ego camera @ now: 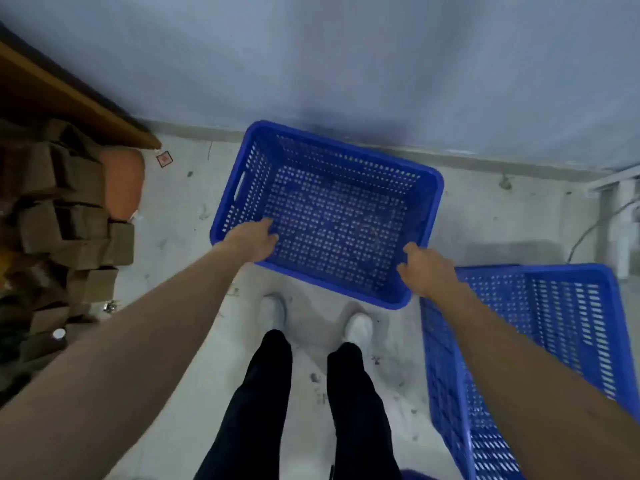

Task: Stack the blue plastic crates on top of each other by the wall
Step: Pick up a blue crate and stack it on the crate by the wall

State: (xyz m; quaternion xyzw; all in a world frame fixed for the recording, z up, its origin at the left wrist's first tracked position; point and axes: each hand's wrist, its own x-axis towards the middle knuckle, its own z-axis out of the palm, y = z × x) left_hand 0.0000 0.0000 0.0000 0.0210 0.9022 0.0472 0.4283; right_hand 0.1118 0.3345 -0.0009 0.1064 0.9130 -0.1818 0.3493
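Blue perforated plastic formed the held crate (332, 216), which was gripped along its near rim: the left hand (254, 239) at the near-left corner, the right hand (424, 268) at the near-right corner, fingers of both curled over the edge. Symmetric corner grips likely kept the empty load level. The crate was positioned close to the far wall (346, 64), above the concrete floor (187, 209). A second blue crate (554, 323) was located at near right, well apart from the wall, probably awaiting stacking.
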